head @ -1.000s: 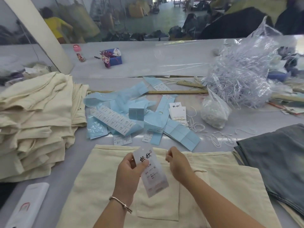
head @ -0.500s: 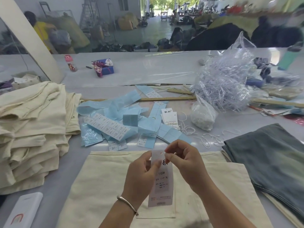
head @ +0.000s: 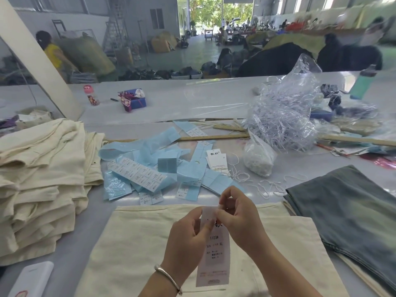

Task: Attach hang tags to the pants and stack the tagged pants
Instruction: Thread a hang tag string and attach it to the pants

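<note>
A white hang tag (head: 214, 254) with printed text hangs upright over a cream pair of pants (head: 132, 243) spread flat at the table's near edge. My left hand (head: 188, 236) pinches the tag's upper left side. My right hand (head: 237, 217) pinches the tag's top end with curled fingers. A tall stack of folded cream pants (head: 40, 183) lies at the left. Grey-blue pants (head: 347, 213) lie folded at the right. More white hang tags (head: 216, 160) and loose white strings (head: 263, 185) lie in the middle of the table.
Blue sticker sheets and size labels (head: 150, 168) are scattered beyond the cream pants. A small bag of white strings (head: 257, 157) and a large clear bag of plastic strips (head: 280, 116) stand at the back right. A white power bank (head: 30, 279) lies at the near left.
The tag has turned from tilted to upright, and my right hand has come onto its top end. My view has tipped upward.
</note>
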Motion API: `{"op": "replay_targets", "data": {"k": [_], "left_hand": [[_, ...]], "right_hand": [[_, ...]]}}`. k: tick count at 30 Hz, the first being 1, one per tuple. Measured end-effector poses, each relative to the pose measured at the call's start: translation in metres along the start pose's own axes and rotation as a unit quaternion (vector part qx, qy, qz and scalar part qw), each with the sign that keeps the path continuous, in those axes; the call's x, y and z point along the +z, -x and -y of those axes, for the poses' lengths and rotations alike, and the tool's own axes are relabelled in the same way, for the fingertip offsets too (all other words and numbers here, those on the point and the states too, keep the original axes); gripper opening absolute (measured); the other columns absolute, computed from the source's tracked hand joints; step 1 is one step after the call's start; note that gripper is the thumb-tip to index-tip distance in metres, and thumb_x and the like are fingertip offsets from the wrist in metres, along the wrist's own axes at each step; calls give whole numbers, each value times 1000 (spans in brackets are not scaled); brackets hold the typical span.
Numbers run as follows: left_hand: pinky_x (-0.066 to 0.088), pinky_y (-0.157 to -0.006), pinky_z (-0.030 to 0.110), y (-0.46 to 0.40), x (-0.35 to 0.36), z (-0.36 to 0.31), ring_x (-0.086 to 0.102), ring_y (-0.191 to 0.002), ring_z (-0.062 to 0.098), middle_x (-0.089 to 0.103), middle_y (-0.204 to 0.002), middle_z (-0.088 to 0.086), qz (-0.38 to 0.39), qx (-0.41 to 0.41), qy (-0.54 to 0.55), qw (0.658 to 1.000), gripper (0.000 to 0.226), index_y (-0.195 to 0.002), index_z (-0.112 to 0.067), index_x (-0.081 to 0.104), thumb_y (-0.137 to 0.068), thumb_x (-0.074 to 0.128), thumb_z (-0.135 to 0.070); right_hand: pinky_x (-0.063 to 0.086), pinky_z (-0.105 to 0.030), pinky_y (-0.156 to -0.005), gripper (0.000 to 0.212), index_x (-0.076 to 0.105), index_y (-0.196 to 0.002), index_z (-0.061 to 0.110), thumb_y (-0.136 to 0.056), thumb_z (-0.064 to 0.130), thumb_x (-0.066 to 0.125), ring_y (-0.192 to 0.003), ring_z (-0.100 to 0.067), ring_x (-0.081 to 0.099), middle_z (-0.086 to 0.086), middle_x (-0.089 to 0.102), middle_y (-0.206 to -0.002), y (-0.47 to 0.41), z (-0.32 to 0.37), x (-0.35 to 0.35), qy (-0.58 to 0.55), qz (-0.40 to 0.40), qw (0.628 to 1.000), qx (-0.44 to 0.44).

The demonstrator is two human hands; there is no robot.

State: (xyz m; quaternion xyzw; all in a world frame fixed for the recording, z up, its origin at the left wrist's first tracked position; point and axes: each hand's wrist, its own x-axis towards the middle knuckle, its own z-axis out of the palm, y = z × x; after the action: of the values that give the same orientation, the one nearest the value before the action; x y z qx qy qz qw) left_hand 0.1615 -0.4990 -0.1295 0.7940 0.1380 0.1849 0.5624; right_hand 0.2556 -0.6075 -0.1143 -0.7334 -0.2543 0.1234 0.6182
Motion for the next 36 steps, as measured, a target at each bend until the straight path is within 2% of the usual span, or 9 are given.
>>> {"op": "replay_targets", "data": {"k": [3,5,7,14,23,27,31,33,36], "left_hand": [[54,-63,42,0,-1,-1,65,-69,28,72,-74,4,-15,11,7,1000,25,-94,-35,71,-88,52,-51],[50,-60,25,-1,-3,-3,65,-70,13,74,-79,-2,-35,-18,75,996,30,-90,-31,76,-96,48,-42],[46,-59,20,-3,-7,-5,64,-73,10,76,-84,3,-30,-70,147,986,39,-88,-20,79,-102,43,-25],[44,-60,15,-2,-8,-9,60,-70,10,74,-82,11,-2,-91,177,980,8,-88,-8,76,-81,75,-10],[45,-58,19,-6,-5,-8,60,-63,11,69,-70,3,-30,-93,142,985,11,-78,-8,65,-88,63,-4],[45,-59,23,-11,-16,-7,62,-64,13,71,-76,6,-83,-111,163,977,16,-78,-9,59,-93,54,-4],[45,-57,16,-17,-20,-9,60,-61,10,70,-71,2,-85,-64,110,988,14,-77,-10,62,-90,59,-4],[44,-57,14,-19,-10,-15,59,-60,9,66,-67,2,-36,-39,80,995,12,-77,-8,65,-88,63,-3],[44,-56,16,-23,13,-20,55,-58,9,62,-62,-1,11,-14,62,998,10,-78,-4,64,-87,63,0]], "right_hand": [[48,-39,-62,22,50,-79,15,-78,-5,61,-57,-20,54,-6,59,-61,0,0,-3,-34,16,999,8],[50,-38,-66,21,50,-81,10,-79,-8,61,-61,-23,60,-10,61,-63,0,1,-6,-68,27,997,17],[50,-30,-65,23,49,-82,7,-80,-12,60,-62,-22,61,-12,62,-65,1,2,-8,-91,45,995,21],[49,-25,-60,22,46,-84,-1,-80,-19,57,-60,-22,59,-19,60,-66,0,5,-11,-127,88,988,8],[38,-9,-50,15,50,-84,0,-80,-5,64,-52,-9,54,-16,61,-65,1,1,-22,-114,131,984,30],[40,-15,-56,13,59,-85,3,-82,-8,66,-59,-11,55,-8,63,-70,-1,-5,-43,-48,81,993,68],[41,-22,-74,19,66,-93,27,-81,14,74,-86,-4,57,13,65,-93,0,-6,-63,152,-27,987,35],[41,-17,-66,28,67,-101,33,-80,15,75,-72,3,56,18,64,-86,2,1,-61,128,-7,992,4],[45,-19,-57,28,70,-104,19,-81,4,73,-56,-7,57,7,72,-81,4,4,-49,26,85,996,8]]}}
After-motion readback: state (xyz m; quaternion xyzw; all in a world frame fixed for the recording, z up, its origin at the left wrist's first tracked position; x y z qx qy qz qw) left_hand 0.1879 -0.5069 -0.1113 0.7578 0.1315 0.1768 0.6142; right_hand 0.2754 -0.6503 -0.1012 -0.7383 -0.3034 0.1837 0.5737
